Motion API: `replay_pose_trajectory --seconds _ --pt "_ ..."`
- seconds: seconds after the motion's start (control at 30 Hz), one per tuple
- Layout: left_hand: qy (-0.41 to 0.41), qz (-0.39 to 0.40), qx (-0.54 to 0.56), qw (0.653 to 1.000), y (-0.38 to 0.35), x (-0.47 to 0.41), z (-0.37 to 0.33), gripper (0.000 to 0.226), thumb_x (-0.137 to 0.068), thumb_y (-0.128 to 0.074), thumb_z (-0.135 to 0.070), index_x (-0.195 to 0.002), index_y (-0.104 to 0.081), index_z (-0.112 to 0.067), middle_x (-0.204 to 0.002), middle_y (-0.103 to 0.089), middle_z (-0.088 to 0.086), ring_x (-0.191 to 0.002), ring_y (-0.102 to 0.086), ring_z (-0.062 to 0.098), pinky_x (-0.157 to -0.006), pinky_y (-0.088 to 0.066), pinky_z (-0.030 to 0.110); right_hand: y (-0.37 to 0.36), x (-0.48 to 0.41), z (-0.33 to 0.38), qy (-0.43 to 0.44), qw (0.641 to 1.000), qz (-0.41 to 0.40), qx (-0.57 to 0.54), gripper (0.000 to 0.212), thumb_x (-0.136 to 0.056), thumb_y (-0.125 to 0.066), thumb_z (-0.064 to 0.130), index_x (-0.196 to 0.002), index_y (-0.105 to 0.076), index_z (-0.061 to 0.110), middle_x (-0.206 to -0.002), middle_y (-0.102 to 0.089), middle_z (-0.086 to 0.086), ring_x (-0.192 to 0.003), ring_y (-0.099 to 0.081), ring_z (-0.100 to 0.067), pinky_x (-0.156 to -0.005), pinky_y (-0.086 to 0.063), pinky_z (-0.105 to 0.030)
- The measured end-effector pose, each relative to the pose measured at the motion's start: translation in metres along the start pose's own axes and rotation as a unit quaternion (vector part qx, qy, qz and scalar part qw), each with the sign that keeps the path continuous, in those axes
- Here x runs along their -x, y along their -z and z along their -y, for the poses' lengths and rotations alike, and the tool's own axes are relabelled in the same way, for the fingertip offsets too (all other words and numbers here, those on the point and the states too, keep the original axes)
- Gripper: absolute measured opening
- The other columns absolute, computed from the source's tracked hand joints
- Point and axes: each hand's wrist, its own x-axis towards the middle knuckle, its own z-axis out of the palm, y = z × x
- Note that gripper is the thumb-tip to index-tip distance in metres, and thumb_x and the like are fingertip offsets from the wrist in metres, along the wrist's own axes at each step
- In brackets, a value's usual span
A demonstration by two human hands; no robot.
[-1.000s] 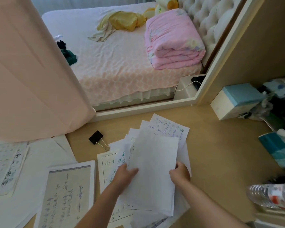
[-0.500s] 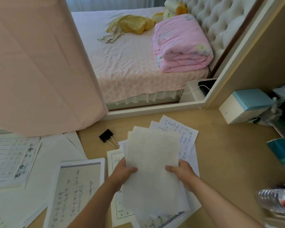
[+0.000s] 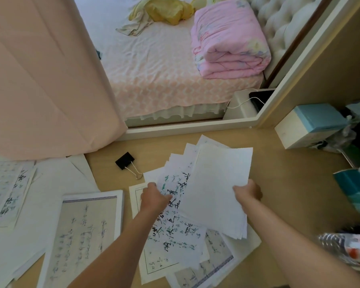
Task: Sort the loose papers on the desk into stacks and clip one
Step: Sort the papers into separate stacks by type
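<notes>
**Q:** Why is the sheaf off the pile?

**A:** The right hand (image 3: 247, 193) grips the blank-faced sheaf (image 3: 218, 190) at its right edge, fingers curled beneath it. The sheaf is raised and tilted above the loose papers on the worktop (image 3: 289, 194), probably to separate one kind from the rest.

**Q:** Function of the left hand?

**A:** The left hand (image 3: 154, 198) lies on the inked sheet (image 3: 175, 221), fingers bent onto it. Pinch or press cannot be determined. Likely purpose: restrain the lower sheets so none trail with the sheaf.

**Q:** Location of the clip?

**A:** The binder clip (image 3: 126, 163) lies on the worktop just beyond the pile, apart from both hands and unused. The bordered sheet (image 3: 81, 235) further left suggests a stack is started there. Clipping is not yet due.
</notes>
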Motion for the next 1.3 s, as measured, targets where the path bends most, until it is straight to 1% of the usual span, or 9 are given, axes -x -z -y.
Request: replay_pose_trajectory --seconds 0.2,0.33,0.43,0.63,0.77,0.87,0.97,1.13,1.3 --pt "0.005 -0.017 -0.084 0.996 -0.016 0.008 -0.02 0.047 -0.079 -0.073 -0.042 -0.116 -0.062 -0.015 -0.128 -0.045 0.006 -0.123 -0.038 0.026 -0.093 -0.043 0.036 -0.021 0.009 -0.001 0.058 0.99 0.011 0.13 0.033 -0.083 -0.053 0.006 -0.113 -0.064 0.012 -0.125 -0.043 -0.017 -0.115 -0.039 -0.037 -0.092 -0.044 -0.038" --pt "0.016 0.054 0.13 0.99 -0.021 0.015 -0.028 0.04 -0.082 -0.076 -0.028 -0.109 -0.052 -0.012 -0.11 -0.058 0.005 -0.083 -0.058 0.014 -0.063 -0.045 0.025 -0.021 0.014 -0.014 0.127 0.982 -0.029 0.134 0.032 -0.079 -0.058 0.003 -0.109 -0.067 0.005 -0.124 -0.048 -0.018 -0.112 -0.041 -0.038 -0.091 -0.039 -0.037" --pt "0.039 0.109 0.243 0.963 -0.019 0.026 -0.029 0.041 -0.085 -0.075 -0.024 -0.117 -0.05 -0.014 -0.106 -0.066 0.005 -0.086 -0.068 0.02 -0.064 -0.054 0.031 -0.017 0.015 -0.02 0.167 0.982 -0.021 0.087 0.029 -0.08 -0.058 0.001 -0.107 -0.067 0.003 -0.115 -0.057 -0.018 -0.105 -0.051 -0.038 -0.086 -0.043 -0.039" --pt "0.007 0.042 0.319 0.947 0.007 0.037 -0.004 0.02 -0.099 -0.054 -0.032 -0.099 -0.069 -0.018 -0.093 -0.074 0.002 -0.084 -0.071 0.021 -0.073 -0.058 0.038 -0.004 0.031 -0.012 0.089 0.974 0.177 -0.111 0.026 -0.08 -0.059 -0.005 -0.089 -0.068 0.017 -0.085 -0.072 -0.001 -0.074 -0.065 -0.02 -0.063 -0.05 -0.027" --pt "-0.038 -0.092 0.133 0.986 0.006 0.042 0.042 0.023 -0.099 -0.046 -0.026 -0.084 -0.061 -0.018 -0.086 -0.066 -0.001 -0.082 -0.065 0.02 -0.073 -0.057 0.044 -0.017 0.049 -0.007 0.101 0.971 0.216 -0.026 0.018 -0.083 -0.056 0.004 -0.092 -0.067 0.016 -0.084 -0.069 -0.001 -0.072 -0.061 -0.02 -0.06 -0.045 -0.027" --pt "-0.003 -0.151 0.032 0.988 -0.002 0.049 0.065 0.021 -0.095 -0.051 -0.022 -0.108 -0.063 -0.011 -0.119 -0.057 0.008 -0.114 -0.053 0.032 -0.097 -0.046 0.045 -0.04 0.072 -0.001 0.108 0.974 0.191 0.053 0.023 -0.078 -0.05 0.012 -0.095 -0.065 0.015 -0.099 -0.064 -0.008 -0.089 -0.06 -0.028 -0.07 -0.054 -0.034" --pt "0.078 -0.11 0.085 0.987 0.002 0.052 0.069 0.055 -0.09 -0.057 -0.031 -0.141 -0.043 -0.016 -0.142 -0.039 0.013 -0.127 -0.043 0.036 -0.103 -0.045 0.05 -0.059 0.1 0.004 0.104 0.978 0.159 0.089 0.032 -0.073 -0.049 0.015 -0.102 -0.061 0.021 -0.11 -0.05 -0.008 -0.103 -0.048 -0.033 -0.086 -0.053 -0.044" --pt "0.071 -0.064 0.248 0.964 0.025 0.051 0.073 0.062 -0.086 -0.065 -0.016 -0.14 -0.034 -0.01 -0.128 -0.054 0.009 -0.104 -0.056 0.026 -0.069 -0.054 0.033 -0.066 0.132 0.007 0.037 0.985 0.171 0.006 0.054 -0.077 -0.058 0.012 -0.127 -0.047 0.03 -0.127 -0.036 -0.005 -0.102 -0.052 -0.027 -0.078 -0.053 -0.035" --pt "0.021 -0.031 0.243 0.969 0.039 0.054 0.086 0.035 -0.092 -0.059 -0.012 -0.126 -0.054 -0.01 -0.107 -0.064 0.001 -0.09 -0.061 0.018 -0.076 -0.048 0.03 -0.066 0.136 0.001 0.012 0.967 0.255 0.01 0.042 -0.077 -0.072 0.007 -0.118 -0.061 0.009 -0.11 -0.068 -0.007 -0.088 -0.065 -0.023 -0.076 -0.056 -0.032"
